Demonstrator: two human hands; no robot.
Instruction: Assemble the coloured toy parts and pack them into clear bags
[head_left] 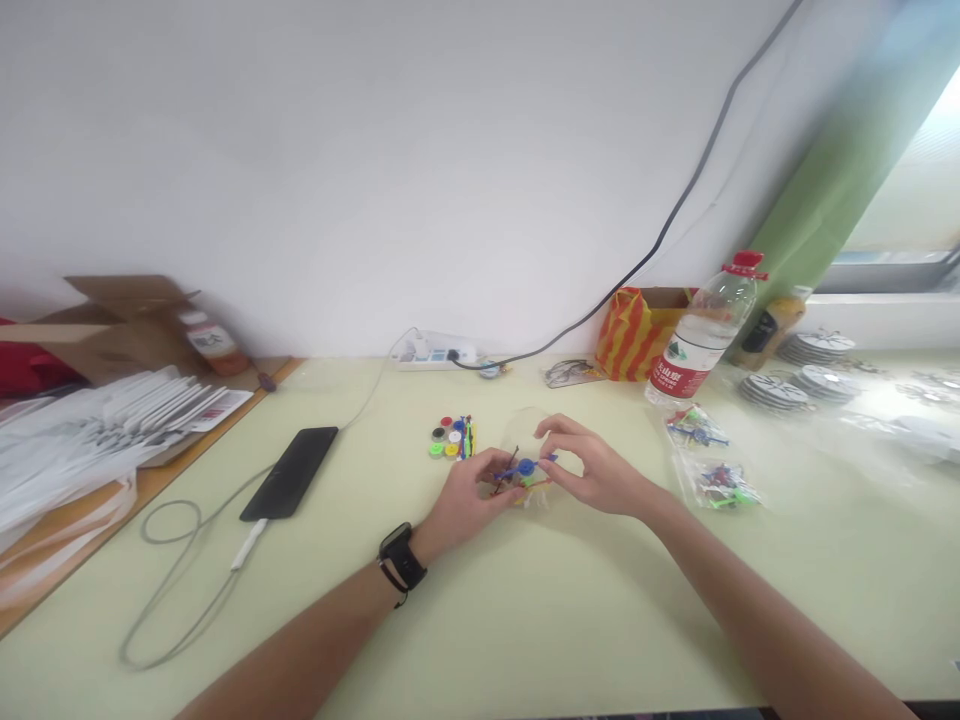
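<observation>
Over the middle of the table, a small blue plastic piece point(526, 467) with a round centre and thin arms is between my hands. My left hand point(466, 503), with a black watch point(403, 556) on its wrist, has thumb and fingers closed around the blue piece and some dark, thin parts. From the other side, thumb and index finger of my right hand point(589, 468) pinch its right arm. Yellow, green and red bits show just beneath; a clear bag seems to lie under them. Small coloured round pieces point(447, 437) and thin sticks point(469, 437) lie behind my left hand.
Two clear bags of coloured parts point(724, 484) lie on the right, before a large water bottle point(694, 335) and striped bag point(634, 335). A phone point(291, 473) with cable lies left, beside stacked white packets point(157, 415). A power strip point(431, 352) sits against the wall.
</observation>
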